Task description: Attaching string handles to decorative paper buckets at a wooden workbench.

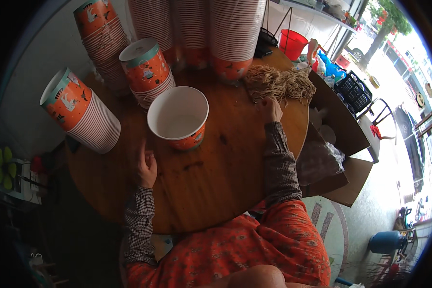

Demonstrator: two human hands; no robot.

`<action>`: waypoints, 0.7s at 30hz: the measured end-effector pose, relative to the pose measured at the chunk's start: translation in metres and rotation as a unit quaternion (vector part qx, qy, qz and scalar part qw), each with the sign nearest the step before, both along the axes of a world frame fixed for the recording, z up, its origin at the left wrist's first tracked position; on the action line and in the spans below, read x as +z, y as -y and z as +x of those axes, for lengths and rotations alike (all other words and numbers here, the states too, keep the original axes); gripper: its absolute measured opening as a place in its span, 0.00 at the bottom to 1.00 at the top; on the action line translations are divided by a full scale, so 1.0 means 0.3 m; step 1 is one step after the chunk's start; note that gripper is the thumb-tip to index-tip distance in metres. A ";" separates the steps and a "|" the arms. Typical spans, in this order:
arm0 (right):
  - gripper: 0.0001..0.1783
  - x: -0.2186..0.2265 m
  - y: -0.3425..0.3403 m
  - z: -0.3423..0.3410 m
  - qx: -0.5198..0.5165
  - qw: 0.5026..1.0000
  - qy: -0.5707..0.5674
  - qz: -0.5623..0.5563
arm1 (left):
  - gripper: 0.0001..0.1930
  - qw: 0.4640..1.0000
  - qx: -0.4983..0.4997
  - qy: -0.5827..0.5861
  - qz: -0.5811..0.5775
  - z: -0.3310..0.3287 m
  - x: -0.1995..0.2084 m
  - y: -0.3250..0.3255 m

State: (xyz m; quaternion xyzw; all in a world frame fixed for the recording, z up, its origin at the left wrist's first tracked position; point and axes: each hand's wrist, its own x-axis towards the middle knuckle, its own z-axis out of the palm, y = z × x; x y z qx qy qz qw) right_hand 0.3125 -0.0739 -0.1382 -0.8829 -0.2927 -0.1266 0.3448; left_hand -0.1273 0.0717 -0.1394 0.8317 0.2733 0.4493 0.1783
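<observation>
A single paper bucket (187, 137), white inside and orange printed outside, stands upright on the round wooden table in front of me. Beside its lower left my left hand (147, 165) hovers or rests, fingers stretched out and apart, holding nothing. At the far right of the table lies a tangled heap of tan strands (281, 85). My right hand (272, 110) is at the near edge of this heap, its fingers curled in against the strands; the fingertips are partly hidden. Left of the bucket are a short stack of like buckets (146, 67) and a longer stack (84, 113).
Tall plastic-wrapped bucket stacks (233, 38) line the table's back, with another stack (101, 41) at the back left. An open cardboard box (338, 125) stands against the table's right side. Beyond are a red bucket (293, 43), a black crate (354, 91) and a chair (372, 129).
</observation>
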 end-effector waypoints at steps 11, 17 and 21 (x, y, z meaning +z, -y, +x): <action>0.13 -0.011 -0.011 -0.001 -0.054 0.995 0.018 -0.085 | 0.26 0.998 -0.038 0.002 -0.041 0.004 -0.024 0.006; 0.11 0.023 -0.012 -0.164 0.246 0.968 -0.025 -0.038 | 0.16 0.990 -0.064 0.081 -0.092 0.112 0.016 0.137; 0.08 0.113 -0.044 -0.438 0.559 0.788 -0.196 -0.167 | 0.18 0.972 -0.124 0.086 -0.182 0.236 0.114 0.289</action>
